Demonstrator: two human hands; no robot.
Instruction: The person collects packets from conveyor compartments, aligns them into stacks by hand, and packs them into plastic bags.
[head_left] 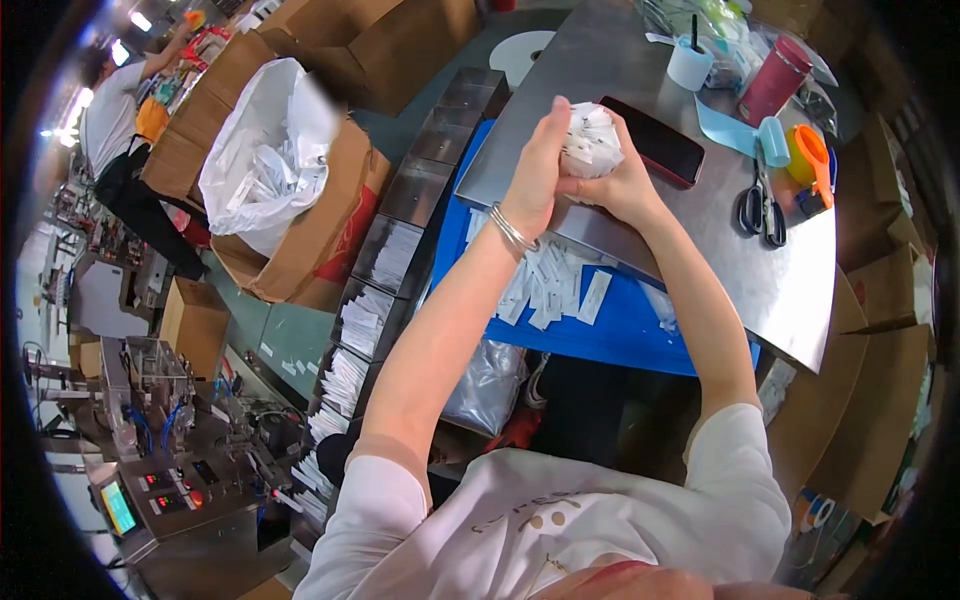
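Note:
Between my palms, over the near edge of the metal table (610, 60), is a bunch of small white paper-like packets (592, 140). My left hand (536, 178), with bangles at the wrist, closes on the bunch from the left, thumb up. My right hand (625, 185) wraps it from the right. Below my hands, loose white strip packets (545, 285) lie scattered on a blue tray (625, 335). A dark phone (655, 142) lies on the table just right of my right hand.
Black scissors (762, 205), an orange-and-yellow tape dispenser (810, 165) and a red tumbler (775, 78) stand or lie at right. Left are metal bins (367, 320) with white packets and a bag-lined carton (345, 200). A machine (170, 490) and another person (110, 120) are farther left.

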